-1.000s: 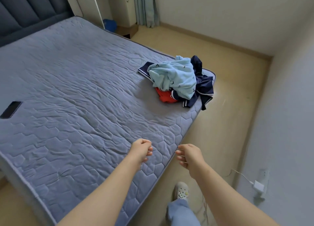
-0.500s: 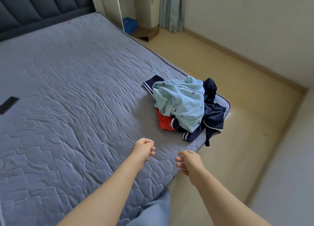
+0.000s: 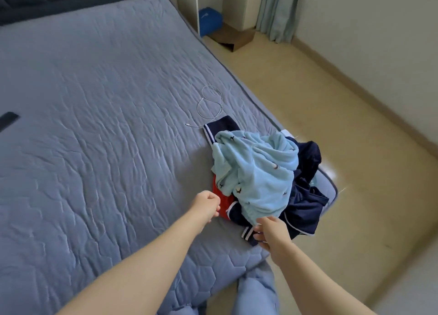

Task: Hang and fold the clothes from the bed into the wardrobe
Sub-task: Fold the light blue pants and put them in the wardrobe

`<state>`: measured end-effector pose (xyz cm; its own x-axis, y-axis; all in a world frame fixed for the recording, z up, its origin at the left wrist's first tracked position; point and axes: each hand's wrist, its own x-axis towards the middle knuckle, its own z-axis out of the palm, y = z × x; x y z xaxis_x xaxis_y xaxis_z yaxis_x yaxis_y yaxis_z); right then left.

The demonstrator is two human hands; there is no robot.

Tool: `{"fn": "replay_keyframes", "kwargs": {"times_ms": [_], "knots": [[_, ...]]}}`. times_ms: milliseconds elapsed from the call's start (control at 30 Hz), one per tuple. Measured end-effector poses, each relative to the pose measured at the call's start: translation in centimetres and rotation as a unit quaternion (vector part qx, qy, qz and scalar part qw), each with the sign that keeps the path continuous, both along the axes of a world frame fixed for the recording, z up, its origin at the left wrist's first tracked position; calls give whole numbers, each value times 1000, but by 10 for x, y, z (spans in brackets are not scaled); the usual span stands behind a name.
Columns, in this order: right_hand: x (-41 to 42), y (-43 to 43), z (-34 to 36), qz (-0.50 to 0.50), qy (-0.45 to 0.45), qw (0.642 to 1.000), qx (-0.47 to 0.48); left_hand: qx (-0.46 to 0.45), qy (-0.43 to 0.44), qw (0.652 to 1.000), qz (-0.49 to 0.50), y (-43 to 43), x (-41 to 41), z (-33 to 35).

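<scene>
Crumpled pile of clothes at the near right corner of the bed: a light-blue fleece garment with small dark motifs [image 3: 256,172] lies on top, over a navy garment with white piping and striped cuffs [image 3: 305,203] and a red garment [image 3: 221,202] of which only an edge shows. Nothing in the pile is folded or on a hanger, and no wardrobe is in view, so the task appears to be at its very start, with every piece yet to be sorted.

The right hand [image 3: 270,234] reaches the near hem of the fleece, its fingers loosely bent against the cloth; whether they have pinched it cannot be told. The left hand [image 3: 206,205] is curled into a loose fist just beside the red edge, holding nothing.

The pile rests on a grey-blue quilted mattress [image 3: 94,136]; a coiled white cable [image 3: 211,103] lies just beyond it and a flat black object [image 3: 8,121] far to the left — neither is clothing.
</scene>
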<state>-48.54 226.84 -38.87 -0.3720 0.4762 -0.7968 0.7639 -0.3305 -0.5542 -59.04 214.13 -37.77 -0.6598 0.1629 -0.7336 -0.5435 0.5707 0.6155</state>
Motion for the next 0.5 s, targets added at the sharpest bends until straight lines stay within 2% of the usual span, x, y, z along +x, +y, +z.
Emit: {"fn": "replay_keyframes", "kwargs": {"times_ms": [100,233,400,500], "knots": [[-24,32,-25,80,-26,996,42,-16,-12,999,28,29,-10,-18],[-44,66,-61,185,-72,979,51,-46,-55,994,78,59,-7,-55],[-55,97,-126,398,-114,906,88,-68,-94,988,102,91,-4,-124],[-52,94,-162,506,-120,838,163,-81,-101,985,115,94,-5,-161]]}}
